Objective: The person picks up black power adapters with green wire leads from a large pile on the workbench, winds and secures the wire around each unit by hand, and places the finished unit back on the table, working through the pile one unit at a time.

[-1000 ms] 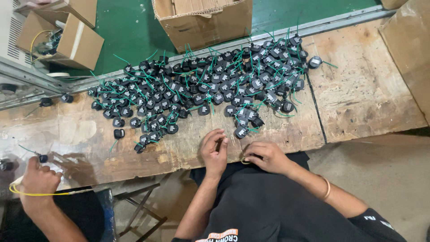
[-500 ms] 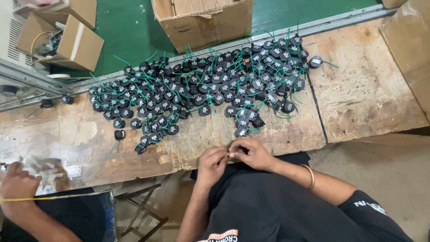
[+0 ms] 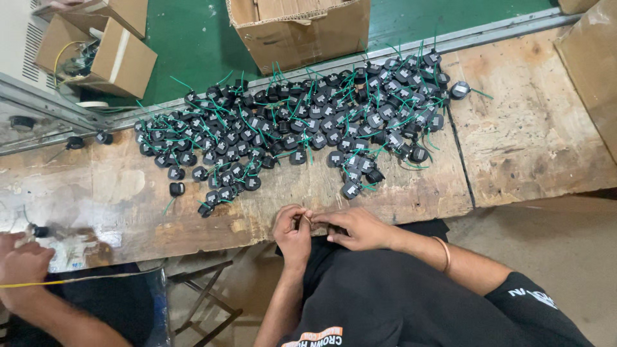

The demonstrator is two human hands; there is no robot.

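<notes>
Left hand (image 3: 292, 231) and right hand (image 3: 360, 228) pinched together on something small at counter's (image 3: 527, 148) near edge; heap of black parts (image 3: 289, 135) waiting.

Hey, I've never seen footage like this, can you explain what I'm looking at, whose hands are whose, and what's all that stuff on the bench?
This is one view from a camera worn on a person's head, looking down. Their left hand and right hand meet at the edge of a worn wooden workbench, pinching something too small to make out. A pile of small black parts with green wires covers the bench. Cardboard boxes stand beyond. At the lower left, a co-worker's hand holds a yellow wire.
</notes>
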